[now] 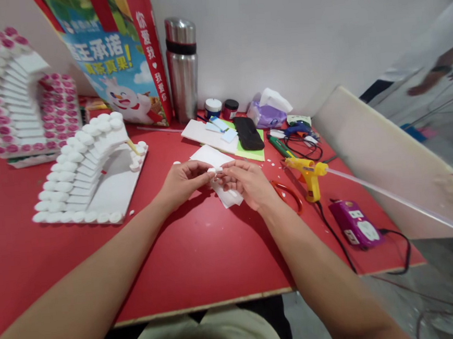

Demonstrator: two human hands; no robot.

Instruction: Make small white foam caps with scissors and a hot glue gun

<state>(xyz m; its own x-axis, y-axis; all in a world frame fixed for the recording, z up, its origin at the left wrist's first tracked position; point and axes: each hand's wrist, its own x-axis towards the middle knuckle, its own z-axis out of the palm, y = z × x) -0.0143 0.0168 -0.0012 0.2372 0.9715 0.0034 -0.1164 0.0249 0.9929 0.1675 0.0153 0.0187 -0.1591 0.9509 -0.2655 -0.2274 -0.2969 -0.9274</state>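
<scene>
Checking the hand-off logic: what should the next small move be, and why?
Probably let the left hand alone hold the small white piece, freeing the right. Both hands' fingers are on it now, and the yellow glue gun lies on the red table, nearer the right hand.

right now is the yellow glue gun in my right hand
No, the yellow glue gun lies on the red table, while the right hand is at a small white piece.

Evenly lit; soft shadows; right edge blurred.
</scene>
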